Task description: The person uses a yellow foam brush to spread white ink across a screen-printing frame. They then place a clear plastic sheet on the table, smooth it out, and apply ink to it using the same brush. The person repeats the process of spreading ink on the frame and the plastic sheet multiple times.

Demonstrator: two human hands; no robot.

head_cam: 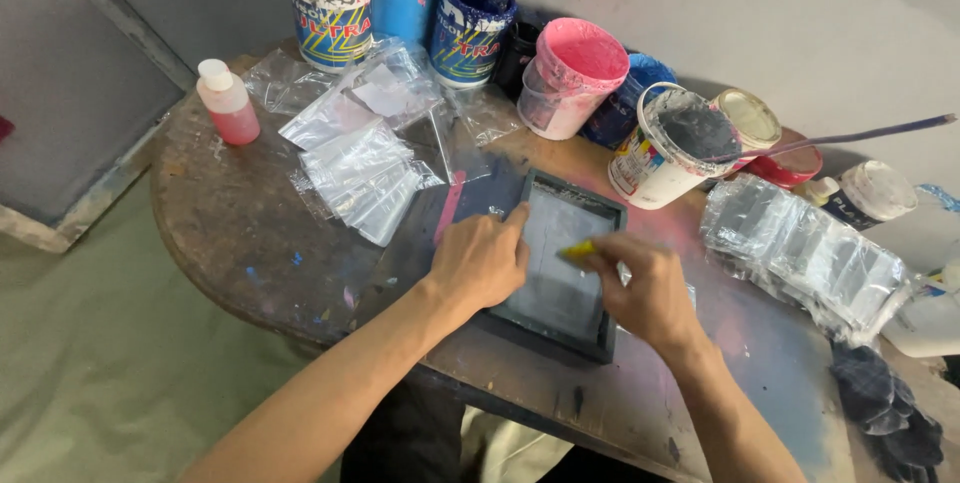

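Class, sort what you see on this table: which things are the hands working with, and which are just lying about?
In use: dark framed screen; small yellow tool; left hand; right hand.

Lying about: paint tubs; pink bottle; clear bags; dark cloth.

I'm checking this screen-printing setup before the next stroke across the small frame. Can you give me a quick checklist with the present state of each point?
1. Left hand pressing on the small dark screen frame: ok.
2. Right hand has a grip on the small yellow tool over the mesh: ok.
3. Frame lying flat on the round table: ok.
4. Clear plastic bags apart from the frame: ok.
5. Open white paint bucket close behind the frame's far corner: not ok.
6. Ink on the mesh: cannot tell.
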